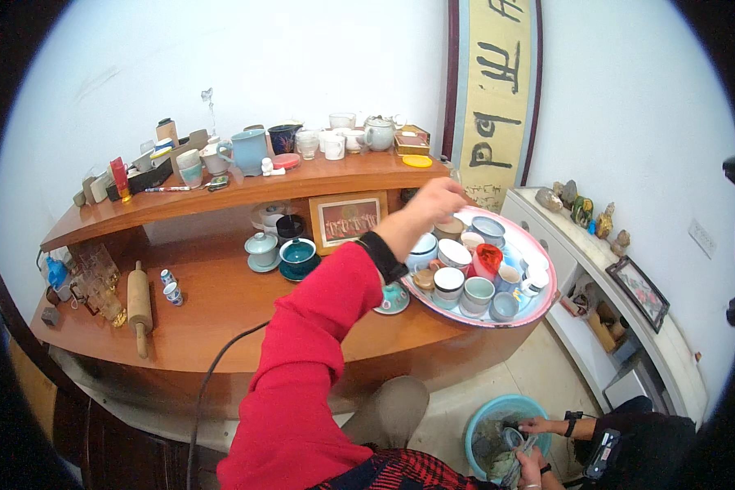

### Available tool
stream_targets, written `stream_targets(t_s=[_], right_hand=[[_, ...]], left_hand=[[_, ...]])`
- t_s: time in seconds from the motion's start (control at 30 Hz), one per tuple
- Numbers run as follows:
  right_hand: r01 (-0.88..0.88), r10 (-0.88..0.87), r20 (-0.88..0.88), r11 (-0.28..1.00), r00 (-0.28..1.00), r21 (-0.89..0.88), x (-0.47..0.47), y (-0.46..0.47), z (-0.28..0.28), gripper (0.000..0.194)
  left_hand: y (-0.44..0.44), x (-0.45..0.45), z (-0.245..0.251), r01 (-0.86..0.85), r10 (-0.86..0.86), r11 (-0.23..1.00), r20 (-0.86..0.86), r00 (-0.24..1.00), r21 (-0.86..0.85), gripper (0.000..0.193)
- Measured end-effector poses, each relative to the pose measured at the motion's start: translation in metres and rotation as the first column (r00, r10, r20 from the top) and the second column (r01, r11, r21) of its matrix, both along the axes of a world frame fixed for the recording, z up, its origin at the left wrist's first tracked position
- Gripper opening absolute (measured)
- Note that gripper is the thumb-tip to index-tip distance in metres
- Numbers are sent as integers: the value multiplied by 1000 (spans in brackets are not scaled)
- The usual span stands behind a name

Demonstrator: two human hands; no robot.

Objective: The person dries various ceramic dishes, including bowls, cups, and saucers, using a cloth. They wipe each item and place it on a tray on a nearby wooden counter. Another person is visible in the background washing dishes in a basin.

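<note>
My left hand [436, 201], in a red sleeve with a black cuff, is over the back left rim of a pink-edged enamel tray [542, 242]. Its fingers are bent downward; whether something is between them cannot be told. Several cups crowd the tray, among them a red cup [486, 261], a pale green cup [479, 289], a white cup [449, 280] and a grey-blue bowl [488, 227]. A floral turquoise dish [393, 299] lies left of the tray, partly behind my forearm. My right hand is out of view.
Cups, a blue mug [249, 150] and a teapot [380, 131] line the upper shelf [318, 174]. A rolling pin [139, 306] and lidded bowls [261, 250] occupy the lower desk. At bottom right, a co-worker's hands [530, 459] hold a cup and cloth over a blue basin [473, 422].
</note>
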State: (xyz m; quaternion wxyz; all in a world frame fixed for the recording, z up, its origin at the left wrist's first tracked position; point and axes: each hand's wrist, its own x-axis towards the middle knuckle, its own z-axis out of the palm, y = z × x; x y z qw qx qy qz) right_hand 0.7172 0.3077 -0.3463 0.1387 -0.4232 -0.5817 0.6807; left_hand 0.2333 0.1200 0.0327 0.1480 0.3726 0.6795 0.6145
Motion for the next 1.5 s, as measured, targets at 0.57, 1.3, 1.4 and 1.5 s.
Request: stream_targets(t_s=[0.57, 1.3, 1.4, 1.5], right_hand=[[51, -74, 280, 995, 957, 91, -41, -9, 9, 38], [-3, -101, 403, 968, 909, 250, -27, 2, -23, 43], [31, -62, 387, 996, 920, 86, -19, 8, -41, 48], [28, 10, 296, 992, 955, -124, -15, 21, -62, 62]], left_hand=[[-116, -189, 51, -898, 567, 395, -717, 405, -195, 27], [-123, -242, 42, -821, 532, 434, -629, 567, -372, 14], [-133, -231, 41, -750, 455, 495, -605, 653, -438, 17], [-142, -202, 34, -744, 418, 633, -715, 560, -214, 19]])
